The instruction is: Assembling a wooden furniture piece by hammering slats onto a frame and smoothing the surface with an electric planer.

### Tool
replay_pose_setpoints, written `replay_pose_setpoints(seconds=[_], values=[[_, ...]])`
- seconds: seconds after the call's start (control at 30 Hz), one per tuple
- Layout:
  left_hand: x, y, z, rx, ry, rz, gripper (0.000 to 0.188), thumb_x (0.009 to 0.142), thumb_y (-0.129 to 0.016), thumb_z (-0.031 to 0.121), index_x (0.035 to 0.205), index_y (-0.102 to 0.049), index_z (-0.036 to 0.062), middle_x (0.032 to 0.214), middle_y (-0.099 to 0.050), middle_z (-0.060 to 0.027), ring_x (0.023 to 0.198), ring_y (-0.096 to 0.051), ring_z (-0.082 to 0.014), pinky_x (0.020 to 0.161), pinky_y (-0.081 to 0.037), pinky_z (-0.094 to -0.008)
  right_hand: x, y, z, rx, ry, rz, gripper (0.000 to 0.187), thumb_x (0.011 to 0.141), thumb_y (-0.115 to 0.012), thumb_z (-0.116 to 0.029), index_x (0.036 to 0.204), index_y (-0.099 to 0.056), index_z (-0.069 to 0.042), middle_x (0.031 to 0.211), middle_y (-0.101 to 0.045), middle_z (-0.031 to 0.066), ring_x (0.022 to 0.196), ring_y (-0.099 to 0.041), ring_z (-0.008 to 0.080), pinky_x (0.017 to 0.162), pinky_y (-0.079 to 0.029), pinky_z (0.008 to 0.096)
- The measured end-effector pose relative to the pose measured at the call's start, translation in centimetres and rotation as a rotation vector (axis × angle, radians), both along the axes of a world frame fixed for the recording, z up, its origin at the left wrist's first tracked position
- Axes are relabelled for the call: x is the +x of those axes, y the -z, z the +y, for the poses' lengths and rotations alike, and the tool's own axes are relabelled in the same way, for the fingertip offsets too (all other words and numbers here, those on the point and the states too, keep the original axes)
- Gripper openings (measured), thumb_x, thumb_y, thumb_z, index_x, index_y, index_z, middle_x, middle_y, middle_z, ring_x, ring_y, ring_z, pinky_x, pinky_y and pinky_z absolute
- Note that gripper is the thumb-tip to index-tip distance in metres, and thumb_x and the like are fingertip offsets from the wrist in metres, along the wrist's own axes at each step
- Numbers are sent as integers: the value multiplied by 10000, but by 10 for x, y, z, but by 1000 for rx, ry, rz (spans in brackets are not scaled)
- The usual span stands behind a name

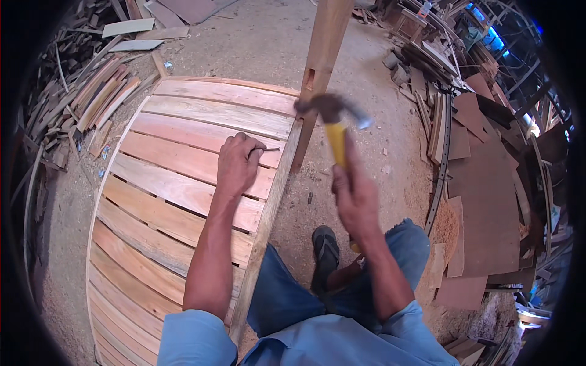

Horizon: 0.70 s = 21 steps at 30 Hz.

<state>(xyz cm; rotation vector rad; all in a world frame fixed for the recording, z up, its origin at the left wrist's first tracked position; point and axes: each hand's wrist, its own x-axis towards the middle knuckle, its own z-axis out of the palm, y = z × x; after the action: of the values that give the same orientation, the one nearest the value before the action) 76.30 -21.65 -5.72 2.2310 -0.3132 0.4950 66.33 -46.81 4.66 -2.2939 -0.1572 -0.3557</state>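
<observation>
My left hand rests over the slats of a wooden panel, its fingers pinching a thin dark nail. The nail points right, toward the end of a slat near the long side rail. Raised to the right of the rail, my right hand is wrapped round the yellow handle of a claw hammer. Both are blurred by motion. The hammer's dark head is apart from the nail, in front of an upright wooden post with a slot cut in it.
Scrap boards and offcuts are heaped at the far left. On the right lie brown sheets, planks and a pile of sawdust. Shavings litter the floor. My legs and a sandalled foot are beside the panel.
</observation>
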Motion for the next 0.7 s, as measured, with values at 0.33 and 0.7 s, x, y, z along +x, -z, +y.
replay_pose_setpoints(seconds=[0.33,0.7], values=[[3,4,-1,-30,18,-8,96,911,-770,80,982,-825,112,979,-675,-109,1000,-630,-342,915,-508,-477,14,-122,7,570,-242,-657,314,1200,-472,-349,1084,-524,-63,711,-586,55,553,-572,185,549,-539,354],[-1,-1,-1,-52,-91,-184,61,907,-758,74,964,-781,75,955,-670,-140,986,-629,-377,879,-519,-488,-14,-52,24,74,-45,-104,760,1134,-575,-122,1791,-198,-188,760,-651,72,595,-597,147,558,-487,304]])
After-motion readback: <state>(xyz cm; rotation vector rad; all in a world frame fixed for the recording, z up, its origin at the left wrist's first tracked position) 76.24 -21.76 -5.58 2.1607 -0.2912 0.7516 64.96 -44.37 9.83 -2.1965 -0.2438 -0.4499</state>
